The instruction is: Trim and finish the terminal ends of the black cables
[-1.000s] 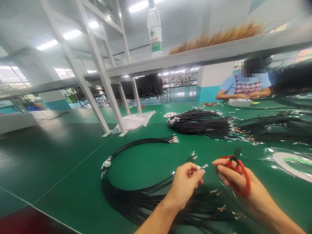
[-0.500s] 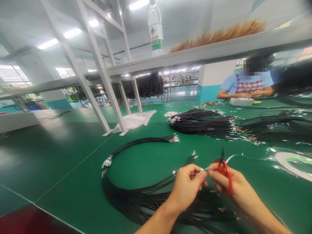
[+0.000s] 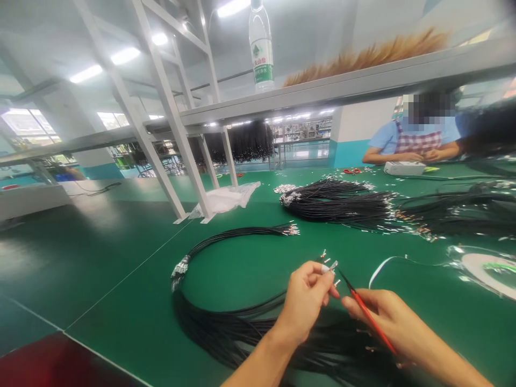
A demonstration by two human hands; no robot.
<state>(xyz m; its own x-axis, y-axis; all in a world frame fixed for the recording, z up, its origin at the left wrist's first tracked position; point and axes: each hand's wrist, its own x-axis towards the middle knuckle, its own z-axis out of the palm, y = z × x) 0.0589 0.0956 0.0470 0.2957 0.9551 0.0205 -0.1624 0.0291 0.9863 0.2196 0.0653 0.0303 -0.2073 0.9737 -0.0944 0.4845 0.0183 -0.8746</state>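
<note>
Pinched in my left hand is the end of a black cable, its white tip sticking out past thumb and forefinger. My right hand grips red-handled scissors, seen nearly edge-on. Their dark blades point up and left, close beside the cable tip; I cannot tell whether they touch it. Below both hands a thick bundle of black cables curves across the green tabletop. Silvery pieces sit along its bend at the left, and a thinner group of cable ends lies behind.
A narrow white strip runs to a reel at the right. Farther back lie another cable bundle and a plastic bag by the shelf legs. A bottle stands on the shelf. A co-worker sits across the table.
The scissors have swung from hanging on my right hand to pointing at the cable tip. My right hand has drawn away from my left fingers, and the white strip's end is free of it.
</note>
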